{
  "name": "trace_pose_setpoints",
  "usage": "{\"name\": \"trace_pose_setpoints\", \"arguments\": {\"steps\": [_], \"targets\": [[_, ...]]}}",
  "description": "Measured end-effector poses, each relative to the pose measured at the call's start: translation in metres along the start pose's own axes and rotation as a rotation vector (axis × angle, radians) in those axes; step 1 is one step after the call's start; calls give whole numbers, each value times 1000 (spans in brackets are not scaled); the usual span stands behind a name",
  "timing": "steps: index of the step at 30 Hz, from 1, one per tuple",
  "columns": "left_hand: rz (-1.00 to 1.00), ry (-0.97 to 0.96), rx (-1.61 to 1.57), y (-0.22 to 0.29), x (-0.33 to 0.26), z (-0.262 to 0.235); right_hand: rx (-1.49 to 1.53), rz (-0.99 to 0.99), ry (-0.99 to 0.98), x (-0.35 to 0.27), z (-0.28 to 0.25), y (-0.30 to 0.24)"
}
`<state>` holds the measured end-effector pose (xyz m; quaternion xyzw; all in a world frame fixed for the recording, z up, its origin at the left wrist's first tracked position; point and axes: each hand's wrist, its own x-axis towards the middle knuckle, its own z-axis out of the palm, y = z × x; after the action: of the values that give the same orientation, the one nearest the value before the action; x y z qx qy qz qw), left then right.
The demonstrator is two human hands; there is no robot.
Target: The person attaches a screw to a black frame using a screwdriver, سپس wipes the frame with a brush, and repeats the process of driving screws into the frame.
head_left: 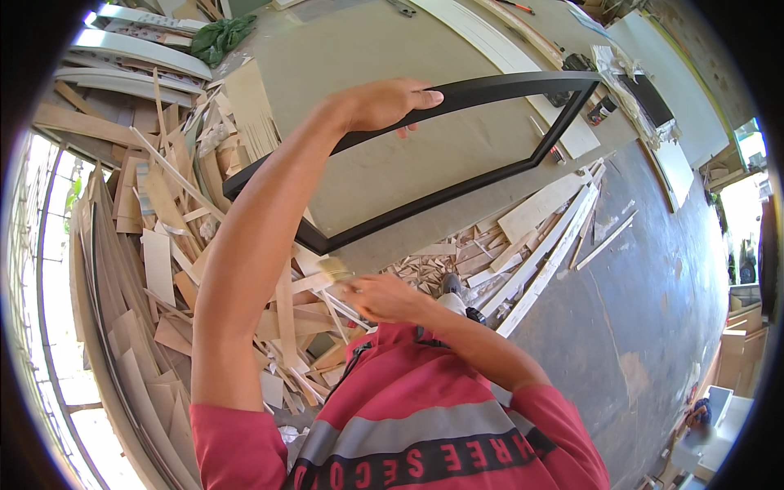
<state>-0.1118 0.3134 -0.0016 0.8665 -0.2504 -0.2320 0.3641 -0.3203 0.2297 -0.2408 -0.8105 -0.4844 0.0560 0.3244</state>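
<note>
My left hand (384, 104) grips the far rail of a black rectangular frame (523, 82) that is held tilted over a grey worktable (425, 163). My right hand (388, 298) is close to my chest, below the frame's near corner. It holds a small paintbrush (333, 269) with pale bristles that point up toward that corner. The brush tip is just short of the frame's lower edge. My red shirt fills the bottom of the view.
Heaps of wood offcuts and strips (163, 245) cover the floor to the left and under the table. Long white boards (547, 261) lean at the right. A green bag (220, 37) lies far left. Small tools and a can (604, 106) sit on the table's right end.
</note>
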Motion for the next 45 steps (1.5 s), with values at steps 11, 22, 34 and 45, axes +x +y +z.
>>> {"name": "trace_pose_setpoints", "arguments": {"steps": [11, 22, 34, 45], "targets": [[-57, 7, 80, -6, 0, 0, -460, 484, -282, -37, -140, 129], [12, 165, 173, 0, -15, 7, 226, -72, -53, -16, -79, 62], [52, 218, 309, 32, -30, 18, -341, 837, 221, -230, -272, 261], [-55, 215, 367, 37, -34, 14, 278, 341, 214, -163, -192, 172]]}}
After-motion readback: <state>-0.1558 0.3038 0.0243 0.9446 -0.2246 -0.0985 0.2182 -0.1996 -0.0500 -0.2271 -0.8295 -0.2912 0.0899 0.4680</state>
